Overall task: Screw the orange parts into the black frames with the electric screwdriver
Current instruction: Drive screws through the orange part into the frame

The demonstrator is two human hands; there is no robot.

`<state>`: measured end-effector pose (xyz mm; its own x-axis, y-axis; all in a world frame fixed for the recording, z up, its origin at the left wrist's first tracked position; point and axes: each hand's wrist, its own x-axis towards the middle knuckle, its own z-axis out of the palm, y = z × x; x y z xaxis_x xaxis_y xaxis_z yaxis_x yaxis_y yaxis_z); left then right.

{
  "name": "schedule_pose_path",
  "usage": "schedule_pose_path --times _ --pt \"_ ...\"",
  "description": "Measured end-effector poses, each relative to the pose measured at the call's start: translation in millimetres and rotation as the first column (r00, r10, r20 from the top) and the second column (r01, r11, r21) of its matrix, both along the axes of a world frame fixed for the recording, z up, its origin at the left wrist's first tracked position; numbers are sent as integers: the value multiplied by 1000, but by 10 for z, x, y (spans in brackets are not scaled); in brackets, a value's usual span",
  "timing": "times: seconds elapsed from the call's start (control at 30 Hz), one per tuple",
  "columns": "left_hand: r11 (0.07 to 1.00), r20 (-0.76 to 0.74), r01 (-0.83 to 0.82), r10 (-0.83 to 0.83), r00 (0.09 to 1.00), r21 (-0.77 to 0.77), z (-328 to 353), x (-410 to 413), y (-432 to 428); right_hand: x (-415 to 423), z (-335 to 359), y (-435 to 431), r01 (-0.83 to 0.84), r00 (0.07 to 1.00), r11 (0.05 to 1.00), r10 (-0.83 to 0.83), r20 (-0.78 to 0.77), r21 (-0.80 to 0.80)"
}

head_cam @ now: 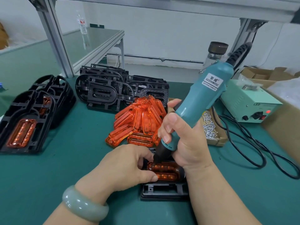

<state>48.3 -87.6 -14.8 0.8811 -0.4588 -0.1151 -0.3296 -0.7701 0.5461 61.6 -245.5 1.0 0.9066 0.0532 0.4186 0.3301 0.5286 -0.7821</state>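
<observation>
Screwdriver sits clamped in right-hand fingers, tip beside left fingers pinching orange part.

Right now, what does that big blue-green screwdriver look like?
The teal plastic electric screwdriver has a white KEENWISE label, a black nose and a ribbed black cable sleeve on top. It leans to the right, gripped low by the right hand, its tip down at the clear orange part in the black plastic frame.

Green bench: black frames, orange parts pile, screw box, power supply.
</observation>
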Motion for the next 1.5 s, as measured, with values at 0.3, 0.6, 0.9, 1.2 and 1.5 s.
schedule_pose_path --times 0.3,0.6,0.9,1.2,1.5 --pt "1000 -15 6 -7 1000 -18 -22 16 13 -26 59 -47 -30 999 980 22 39 197" --pt "998 -21 2 -3 1000 -60 -77 47 34 -64 32 -259 98 994 941 -76 -83 324" --pt "981 138 11 17 990 -195 -13 49 11 -53 45 -503 146 989 861 -114 -95 487" --pt "955 209 280 -294 933 97 -42 -99 -323 -58 74 -607 156 988 809 -122 -97 567" --pt "987 246 103 -71 967 -120 183 -52 217 -78 97 -731 -183 983 680 125 134 710"
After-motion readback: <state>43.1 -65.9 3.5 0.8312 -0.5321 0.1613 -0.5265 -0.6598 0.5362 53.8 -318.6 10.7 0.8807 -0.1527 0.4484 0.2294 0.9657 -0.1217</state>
